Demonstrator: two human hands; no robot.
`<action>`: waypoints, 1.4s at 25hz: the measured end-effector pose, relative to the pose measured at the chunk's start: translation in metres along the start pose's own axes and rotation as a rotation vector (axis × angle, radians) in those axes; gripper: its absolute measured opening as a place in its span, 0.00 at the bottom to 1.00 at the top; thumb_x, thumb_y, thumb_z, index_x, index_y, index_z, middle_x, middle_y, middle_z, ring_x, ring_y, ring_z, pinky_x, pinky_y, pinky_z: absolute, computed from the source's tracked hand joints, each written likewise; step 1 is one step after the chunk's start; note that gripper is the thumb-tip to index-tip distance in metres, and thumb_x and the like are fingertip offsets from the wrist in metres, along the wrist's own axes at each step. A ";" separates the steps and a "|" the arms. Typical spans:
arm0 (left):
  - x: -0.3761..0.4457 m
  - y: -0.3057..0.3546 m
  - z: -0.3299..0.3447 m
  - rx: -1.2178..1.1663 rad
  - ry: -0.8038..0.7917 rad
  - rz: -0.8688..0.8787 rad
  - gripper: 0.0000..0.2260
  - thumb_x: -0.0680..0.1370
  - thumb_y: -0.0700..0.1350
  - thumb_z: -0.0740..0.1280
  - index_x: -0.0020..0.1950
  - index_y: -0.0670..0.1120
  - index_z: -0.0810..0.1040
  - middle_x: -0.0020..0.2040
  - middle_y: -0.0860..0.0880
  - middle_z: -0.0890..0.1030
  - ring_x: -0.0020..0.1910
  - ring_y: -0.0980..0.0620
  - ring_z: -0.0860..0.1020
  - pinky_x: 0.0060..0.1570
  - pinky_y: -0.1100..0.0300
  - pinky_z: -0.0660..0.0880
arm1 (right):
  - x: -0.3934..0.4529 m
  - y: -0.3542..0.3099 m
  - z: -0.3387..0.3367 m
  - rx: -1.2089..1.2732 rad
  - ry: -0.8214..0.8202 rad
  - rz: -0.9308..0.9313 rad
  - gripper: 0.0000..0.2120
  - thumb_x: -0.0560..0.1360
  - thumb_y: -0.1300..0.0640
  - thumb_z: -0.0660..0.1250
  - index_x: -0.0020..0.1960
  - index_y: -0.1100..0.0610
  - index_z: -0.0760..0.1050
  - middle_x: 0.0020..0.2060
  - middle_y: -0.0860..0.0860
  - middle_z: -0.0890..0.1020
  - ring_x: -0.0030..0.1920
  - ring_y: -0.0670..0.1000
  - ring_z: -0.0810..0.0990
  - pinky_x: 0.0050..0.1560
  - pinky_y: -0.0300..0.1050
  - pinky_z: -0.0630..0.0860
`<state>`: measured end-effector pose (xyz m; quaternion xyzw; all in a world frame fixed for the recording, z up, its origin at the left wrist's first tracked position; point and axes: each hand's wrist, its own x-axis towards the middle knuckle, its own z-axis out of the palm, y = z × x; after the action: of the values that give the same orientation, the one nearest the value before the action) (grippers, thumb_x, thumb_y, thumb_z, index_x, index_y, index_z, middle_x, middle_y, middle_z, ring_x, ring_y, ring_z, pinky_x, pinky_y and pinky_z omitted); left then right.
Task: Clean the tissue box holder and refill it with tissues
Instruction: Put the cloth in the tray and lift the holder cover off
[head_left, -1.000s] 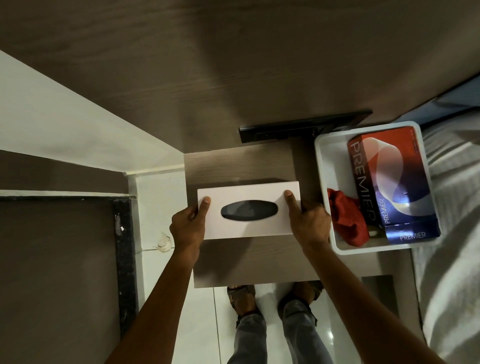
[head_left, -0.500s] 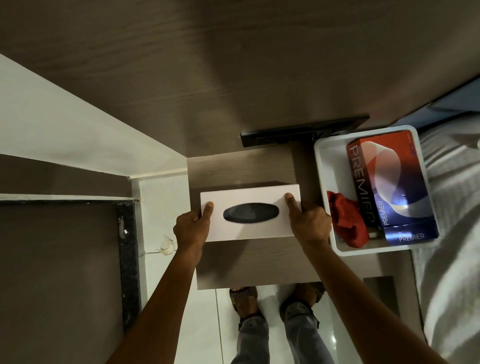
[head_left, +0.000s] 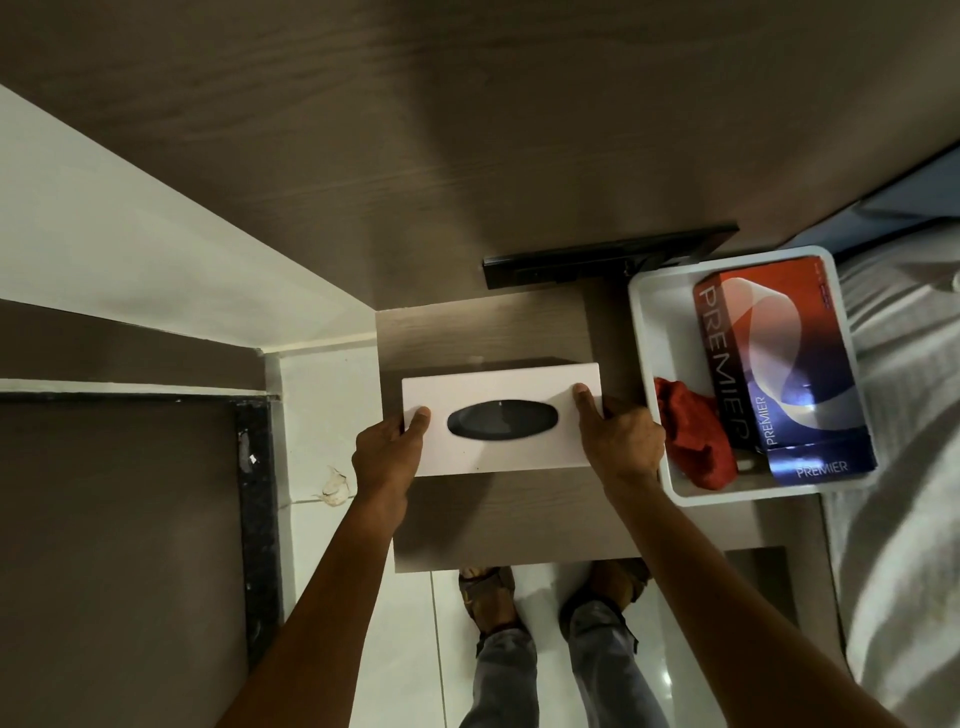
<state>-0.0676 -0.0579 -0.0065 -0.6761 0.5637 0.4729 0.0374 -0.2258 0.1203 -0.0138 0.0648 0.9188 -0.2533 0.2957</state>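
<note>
Grasping the white tissue box holder (head_left: 501, 422) by its two short ends, both hands keep it level above a small wood-grain table (head_left: 519, 519). Left hand (head_left: 387, 460): clasped around the left end, thumb lying on the top face just beside the dark oval slot (head_left: 502, 426). Right hand (head_left: 621, 441): wrapped around the right end, thumb likewise resting on the top face; the other fingers of both hands are hidden beneath or behind the holder. Whether the holder's base touches the tabletop cannot be told from this overhead view. Just right of the right hand stands a white plastic tub (head_left: 641, 332), which contains a red-and-blue tissue box (head_left: 774, 358) printed "PREMIER" and a crumpled red cloth (head_left: 693, 441) lying against the box's left side. A black bar (head_left: 608, 257) runs along the wall behind the table. Below the table edge, the person's sandalled feet (head_left: 488, 597) stand on pale floor tiles.
</note>
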 end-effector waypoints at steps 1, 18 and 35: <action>0.001 0.000 0.000 0.001 -0.008 -0.021 0.18 0.81 0.56 0.71 0.58 0.42 0.83 0.59 0.41 0.84 0.61 0.39 0.80 0.69 0.40 0.77 | 0.000 0.001 0.000 0.011 0.001 -0.006 0.25 0.80 0.38 0.66 0.36 0.58 0.75 0.30 0.48 0.74 0.29 0.44 0.70 0.31 0.35 0.65; 0.005 0.010 -0.007 -0.007 -0.086 0.048 0.15 0.79 0.55 0.74 0.62 0.50 0.79 0.57 0.51 0.79 0.57 0.49 0.76 0.61 0.50 0.75 | -0.004 0.007 -0.002 -0.065 -0.139 -0.050 0.31 0.76 0.31 0.66 0.57 0.59 0.80 0.52 0.58 0.85 0.57 0.61 0.85 0.61 0.57 0.82; 0.030 0.022 0.003 0.109 -0.067 -0.094 0.25 0.78 0.68 0.67 0.46 0.45 0.74 0.52 0.43 0.80 0.48 0.47 0.78 0.57 0.49 0.78 | 0.014 0.002 0.002 0.102 -0.191 0.020 0.33 0.76 0.29 0.63 0.58 0.59 0.80 0.52 0.57 0.85 0.53 0.60 0.86 0.58 0.58 0.84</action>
<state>-0.0895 -0.0854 -0.0183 -0.6826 0.5547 0.4616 0.1155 -0.2357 0.1201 -0.0245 0.0647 0.8717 -0.3018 0.3807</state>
